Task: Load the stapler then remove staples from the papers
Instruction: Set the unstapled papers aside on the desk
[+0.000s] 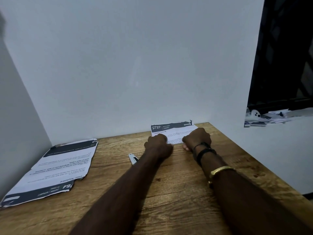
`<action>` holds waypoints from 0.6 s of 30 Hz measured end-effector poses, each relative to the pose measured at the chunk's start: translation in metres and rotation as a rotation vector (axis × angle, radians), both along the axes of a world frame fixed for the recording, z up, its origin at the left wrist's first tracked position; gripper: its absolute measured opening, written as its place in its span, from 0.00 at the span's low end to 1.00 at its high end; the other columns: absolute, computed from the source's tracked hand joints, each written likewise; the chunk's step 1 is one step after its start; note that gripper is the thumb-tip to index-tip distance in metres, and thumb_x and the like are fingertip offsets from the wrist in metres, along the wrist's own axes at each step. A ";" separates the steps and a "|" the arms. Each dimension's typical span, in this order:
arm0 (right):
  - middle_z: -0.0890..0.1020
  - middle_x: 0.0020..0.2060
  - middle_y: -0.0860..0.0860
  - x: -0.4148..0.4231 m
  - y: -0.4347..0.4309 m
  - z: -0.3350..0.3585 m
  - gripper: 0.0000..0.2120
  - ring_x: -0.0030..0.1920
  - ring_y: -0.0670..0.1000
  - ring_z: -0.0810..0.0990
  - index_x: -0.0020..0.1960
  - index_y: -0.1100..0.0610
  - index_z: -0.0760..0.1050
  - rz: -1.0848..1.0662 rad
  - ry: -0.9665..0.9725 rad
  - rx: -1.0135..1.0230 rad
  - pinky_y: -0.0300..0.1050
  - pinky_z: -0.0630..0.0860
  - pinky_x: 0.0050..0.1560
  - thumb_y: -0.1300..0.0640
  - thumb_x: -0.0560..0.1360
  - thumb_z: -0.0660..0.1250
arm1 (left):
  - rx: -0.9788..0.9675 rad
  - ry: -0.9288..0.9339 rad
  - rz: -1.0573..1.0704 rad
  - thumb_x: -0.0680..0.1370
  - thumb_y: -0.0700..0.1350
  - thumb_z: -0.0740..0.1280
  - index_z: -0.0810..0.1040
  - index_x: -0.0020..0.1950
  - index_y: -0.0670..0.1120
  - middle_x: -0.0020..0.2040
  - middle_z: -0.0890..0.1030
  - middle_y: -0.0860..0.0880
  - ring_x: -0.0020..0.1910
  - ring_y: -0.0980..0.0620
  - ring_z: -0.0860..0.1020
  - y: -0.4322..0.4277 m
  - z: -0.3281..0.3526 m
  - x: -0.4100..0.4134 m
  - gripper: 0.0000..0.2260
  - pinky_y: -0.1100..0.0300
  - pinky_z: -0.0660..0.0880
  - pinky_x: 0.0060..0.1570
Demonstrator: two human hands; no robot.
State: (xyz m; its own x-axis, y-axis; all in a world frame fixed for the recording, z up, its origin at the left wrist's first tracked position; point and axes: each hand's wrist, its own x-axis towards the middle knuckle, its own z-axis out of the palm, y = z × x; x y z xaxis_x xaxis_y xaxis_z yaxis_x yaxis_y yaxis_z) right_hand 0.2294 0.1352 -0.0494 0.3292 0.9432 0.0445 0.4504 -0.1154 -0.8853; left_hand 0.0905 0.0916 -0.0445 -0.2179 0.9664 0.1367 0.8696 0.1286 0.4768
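A printed paper [172,128] headed "727 KITCHEN" lies at the table's far edge against the wall. My left hand [158,145] and my right hand [197,139] are both on its near part, fingers curled shut over the near edge, which they hide. A small white and silver stapler [132,158] lies on the wood just left of my left forearm, partly covered by it. A second, larger stack of printed papers [57,168] lies at the left side of the table, turned upside down to me, with ragged edges.
The wooden table [177,192] stands in a corner, with white walls close behind and to the left. Its right edge runs diagonally. Beyond the wall at the right is a ledge with scattered papers and a white object [254,115].
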 end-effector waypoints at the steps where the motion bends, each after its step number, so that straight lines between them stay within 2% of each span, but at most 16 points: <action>1: 0.87 0.41 0.54 -0.001 -0.003 0.002 0.10 0.42 0.55 0.88 0.47 0.57 0.81 0.006 0.004 0.009 0.48 0.85 0.48 0.58 0.66 0.70 | 0.016 -0.004 -0.009 0.76 0.54 0.68 0.79 0.64 0.49 0.66 0.79 0.45 0.69 0.44 0.73 0.001 0.000 -0.001 0.18 0.49 0.70 0.69; 3: 0.87 0.42 0.54 -0.003 -0.009 0.007 0.09 0.44 0.56 0.87 0.46 0.57 0.82 0.024 -0.001 0.039 0.47 0.84 0.50 0.56 0.67 0.70 | 0.101 -0.033 -0.020 0.78 0.54 0.68 0.79 0.66 0.50 0.68 0.79 0.47 0.70 0.46 0.73 0.000 0.001 -0.004 0.18 0.51 0.69 0.70; 6: 0.88 0.41 0.54 -0.014 -0.023 0.016 0.05 0.46 0.57 0.86 0.37 0.56 0.83 0.076 -0.038 0.113 0.42 0.79 0.46 0.57 0.69 0.69 | 0.289 -0.141 -0.016 0.79 0.52 0.68 0.82 0.62 0.50 0.65 0.81 0.49 0.67 0.49 0.76 -0.009 0.004 -0.008 0.14 0.55 0.71 0.66; 13: 0.88 0.41 0.48 -0.065 -0.057 0.037 0.07 0.45 0.56 0.87 0.39 0.51 0.84 0.245 0.049 0.257 0.48 0.83 0.51 0.58 0.71 0.68 | 0.559 -0.384 0.053 0.77 0.48 0.69 0.86 0.51 0.47 0.48 0.87 0.51 0.49 0.53 0.84 -0.046 0.023 -0.038 0.08 0.56 0.79 0.54; 15: 0.88 0.42 0.48 -0.082 -0.066 0.041 0.06 0.46 0.55 0.87 0.41 0.50 0.86 0.285 0.079 0.295 0.49 0.83 0.51 0.57 0.70 0.69 | 0.587 -0.411 0.073 0.77 0.47 0.69 0.86 0.49 0.47 0.45 0.87 0.51 0.46 0.54 0.84 -0.056 0.026 -0.051 0.07 0.54 0.80 0.53; 18: 0.88 0.43 0.48 -0.112 -0.079 0.042 0.06 0.46 0.55 0.87 0.43 0.51 0.86 0.358 0.129 0.306 0.52 0.84 0.51 0.57 0.71 0.70 | 0.616 -0.446 0.113 0.77 0.46 0.69 0.86 0.48 0.46 0.43 0.87 0.50 0.45 0.51 0.86 -0.071 0.029 -0.077 0.07 0.51 0.81 0.53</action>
State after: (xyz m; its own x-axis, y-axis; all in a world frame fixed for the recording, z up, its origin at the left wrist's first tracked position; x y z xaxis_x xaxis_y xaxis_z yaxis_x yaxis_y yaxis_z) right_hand 0.1177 0.0561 -0.0072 0.0078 0.9481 0.3179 0.2986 0.3012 -0.9056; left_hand 0.0136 0.0202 -0.0160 -0.4715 0.7129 0.5191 0.5753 -0.1974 0.7937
